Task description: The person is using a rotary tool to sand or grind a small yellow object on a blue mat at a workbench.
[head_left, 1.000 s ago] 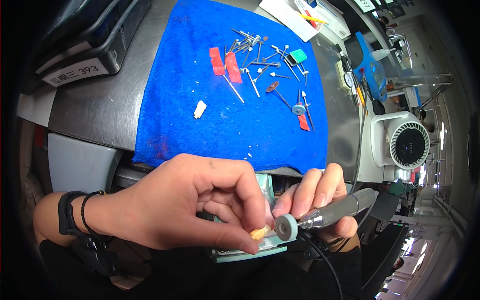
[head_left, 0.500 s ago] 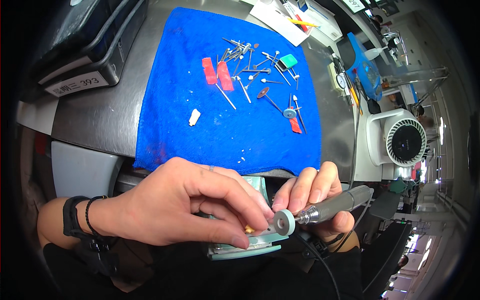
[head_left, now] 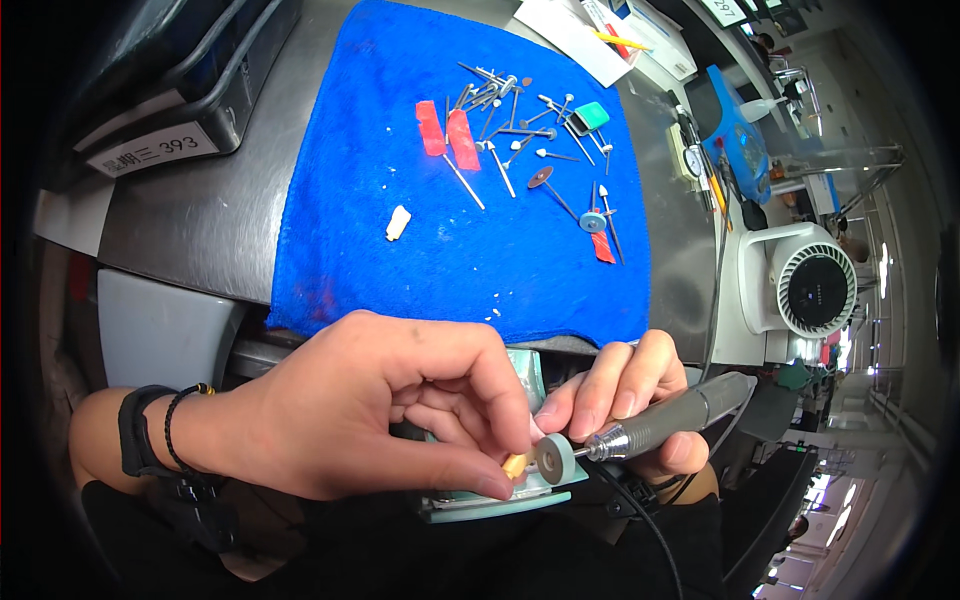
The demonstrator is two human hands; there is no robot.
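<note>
Compared with half a second ago, our grey-green wheel (head_left: 553, 460) and the small yellow piece (head_left: 514, 466) have drawn together, so the gap between them has pretty much closed up. We've got the piece pinched between the thumb and index finger of the left hand (head_left: 370, 405), just off the near edge of the counter (head_left: 190, 230), above a pale green stand (head_left: 500, 507). Our right hand (head_left: 620, 385) is wrapped round the metal handpiece (head_left: 665, 425), wheel end toward the piece. Can't tell whether they're touching or whether the wheel's spinning. For doing this bit well, we'd brace the two hands against each other, keep the thumb tip clear of the rim, and go with light, short touches, since something that small could easily flick out or get warm. Turning the piece a little between passes should keep the surface even. Up on the blue towel (head_left: 450, 280), a cream piece (head_left: 398, 223) lies toward its near left corner, and loose bits (head_left: 500, 90) are scattered nearer its far edge.
</note>
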